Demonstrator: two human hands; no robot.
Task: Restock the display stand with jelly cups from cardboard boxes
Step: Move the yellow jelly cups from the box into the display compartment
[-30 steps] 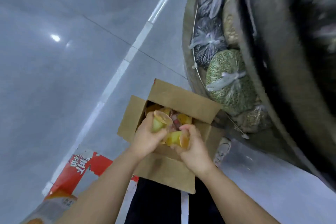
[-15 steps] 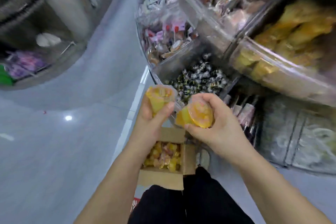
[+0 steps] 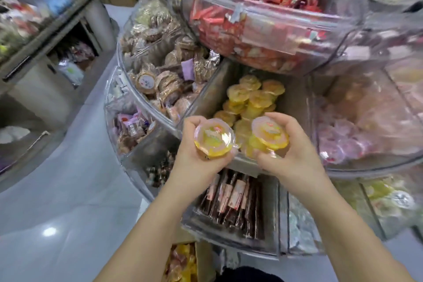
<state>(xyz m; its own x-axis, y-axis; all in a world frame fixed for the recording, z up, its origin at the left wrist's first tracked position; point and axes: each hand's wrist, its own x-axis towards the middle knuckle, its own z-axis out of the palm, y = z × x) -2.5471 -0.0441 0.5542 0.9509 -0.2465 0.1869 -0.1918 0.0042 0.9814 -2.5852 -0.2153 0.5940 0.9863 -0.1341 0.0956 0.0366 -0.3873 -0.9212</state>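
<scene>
The left hand (image 3: 196, 162) and right hand (image 3: 295, 155) each have a grip closed round a yellow jelly cup (image 3: 214, 139), lids up, just over the near rim of the jelly bin (image 3: 206, 98). Held there, they can probably drop onto the half-full pile (image 3: 249, 98), while the cardboard box (image 3: 201, 261) waits on the floor below.

Left hand (image 3: 199, 160): holds jelly cup (image 3: 214, 138), before bin (image 3: 295, 107).
Right hand (image 3: 295, 155): holds second cup (image 3: 270, 133), right of first.
Cardboard box (image 3: 203, 263): floor, below stand.
</scene>
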